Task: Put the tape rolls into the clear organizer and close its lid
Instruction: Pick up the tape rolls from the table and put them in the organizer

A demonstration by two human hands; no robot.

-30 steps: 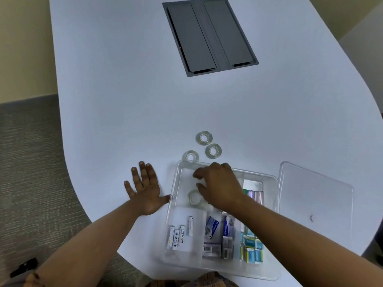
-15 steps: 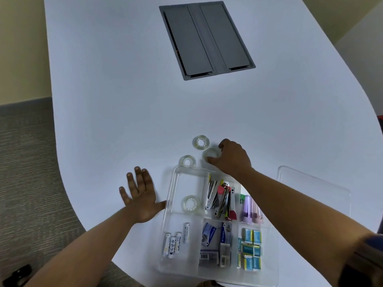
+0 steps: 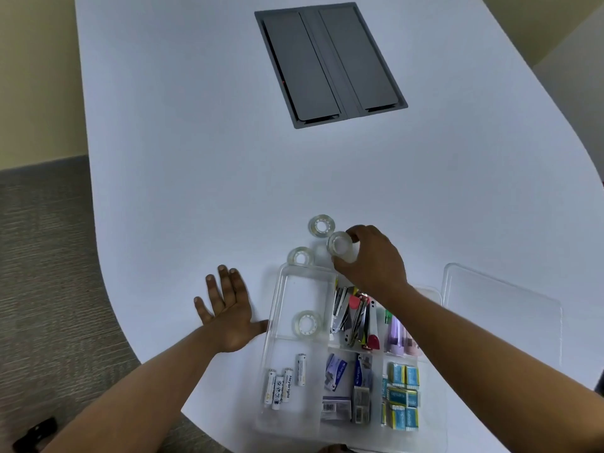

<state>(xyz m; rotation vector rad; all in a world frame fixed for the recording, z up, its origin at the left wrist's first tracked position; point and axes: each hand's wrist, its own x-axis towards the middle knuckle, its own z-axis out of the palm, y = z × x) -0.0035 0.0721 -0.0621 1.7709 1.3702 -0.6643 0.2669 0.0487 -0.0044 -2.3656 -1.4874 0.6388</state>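
A white desk [image 3: 196, 158] with a curved left edge fills the view, grey carpet [image 3: 42, 256] seen beyond that edge, and a dark grey cable hatch [image 3: 330, 63] is set into the desk toward its far end. At the near edge, the clear organizer [image 3: 277, 322] is seen with its top uncovered; its clear lid [image 3: 500, 318] is laid flat on the desk just beside the organizer's right side. One tape roll [image 3: 308, 324] is already lodged in the far-left compartment. Batteries [image 3: 284, 384] are seen in the near-left compartment, staplers [image 3: 354, 317] in the far-middle one, staple boxes [image 3: 400, 395] at the near right. A second tape roll [image 3: 341, 246] is pinched between thumb and fingertips of the right hand [image 3: 372, 259], lifted and tilted just past the organizer's far rim. Two more are left on the desk: a tape roll [image 3: 300, 256] touching the far-left corner of the organizer, and another tape roll [image 3: 322, 225] just beyond the gripped one. The left hand [image 3: 228, 308] is spread flat on the desk, fingers splayed, holding nothing, its thumb touching the organizer's left wall.
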